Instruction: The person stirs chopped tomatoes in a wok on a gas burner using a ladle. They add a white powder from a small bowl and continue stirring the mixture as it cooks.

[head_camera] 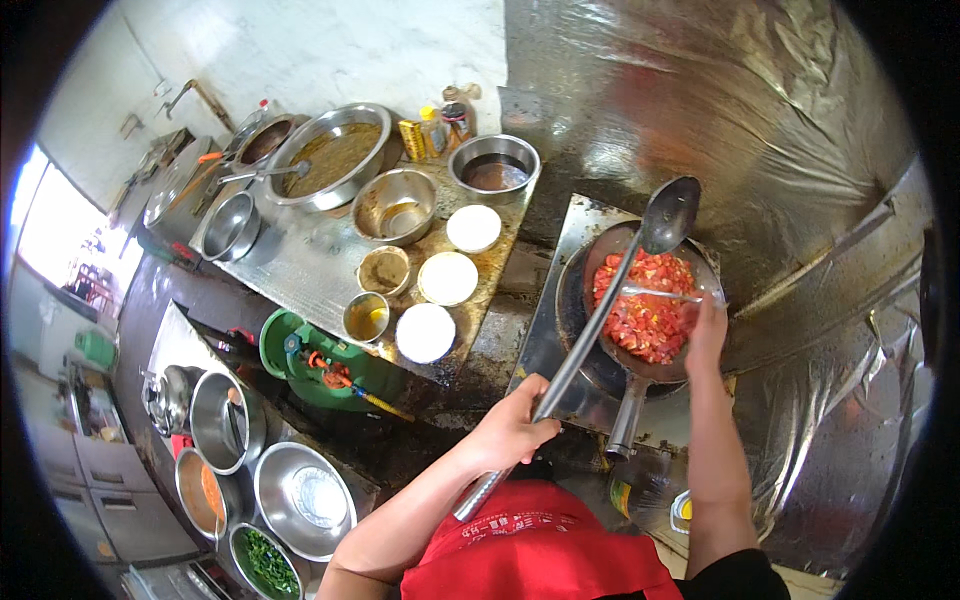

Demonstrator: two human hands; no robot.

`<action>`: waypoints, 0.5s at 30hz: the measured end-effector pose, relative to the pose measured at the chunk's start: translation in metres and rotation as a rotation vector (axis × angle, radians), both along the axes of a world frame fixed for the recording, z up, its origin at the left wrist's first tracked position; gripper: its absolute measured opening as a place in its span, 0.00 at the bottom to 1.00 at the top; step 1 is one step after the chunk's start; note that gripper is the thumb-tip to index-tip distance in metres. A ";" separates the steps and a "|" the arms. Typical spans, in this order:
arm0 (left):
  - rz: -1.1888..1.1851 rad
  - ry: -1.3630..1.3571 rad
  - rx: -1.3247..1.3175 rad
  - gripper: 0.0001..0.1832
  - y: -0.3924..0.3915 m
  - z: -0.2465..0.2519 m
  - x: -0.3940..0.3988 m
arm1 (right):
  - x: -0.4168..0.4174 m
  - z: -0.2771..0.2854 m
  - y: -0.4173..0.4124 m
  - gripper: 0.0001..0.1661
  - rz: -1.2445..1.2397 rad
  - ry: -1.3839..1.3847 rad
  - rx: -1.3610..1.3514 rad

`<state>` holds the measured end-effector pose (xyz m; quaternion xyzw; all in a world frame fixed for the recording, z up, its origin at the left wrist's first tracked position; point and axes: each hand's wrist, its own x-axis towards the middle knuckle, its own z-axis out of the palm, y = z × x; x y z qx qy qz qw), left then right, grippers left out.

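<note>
My left hand (510, 426) grips the long metal handle of a ladle (670, 216). The handle slants up and right across the wok, and the dark ladle bowl is above the wok's far edge. Below it, a wok (705, 360) full of chopped red tomatoes (646, 319) rests on the stove (551, 360), its metal handle (628, 424) pointing towards me. Over the wok's right side, my right hand (707, 330) holds a thin metal utensil (664, 293), probably a spoon, reaching left over the tomatoes. The ladle's handle hides part of its far end.
Left of the stove, a metal-topped table (307, 259) carries a large basin of food (330, 154), steel bowls, seasoning bottles and three white-topped containers (448, 278). A green gas cylinder (360, 382) stands below. Several bowls, one with chopped greens (264, 562), are at lower left. Foil (720, 97) covers the wall.
</note>
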<state>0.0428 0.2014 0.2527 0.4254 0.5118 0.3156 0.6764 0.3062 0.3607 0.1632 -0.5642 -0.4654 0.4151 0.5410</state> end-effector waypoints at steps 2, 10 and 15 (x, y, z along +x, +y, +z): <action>-0.008 -0.002 0.015 0.12 0.002 -0.001 -0.001 | -0.059 0.000 -0.027 0.14 0.114 0.304 -0.074; -0.040 0.011 0.067 0.12 0.003 -0.007 -0.004 | -0.209 -0.056 -0.083 0.15 0.514 0.314 -0.148; -0.058 0.002 0.070 0.13 -0.004 -0.007 -0.009 | -0.230 -0.061 -0.086 0.15 0.567 0.149 -0.087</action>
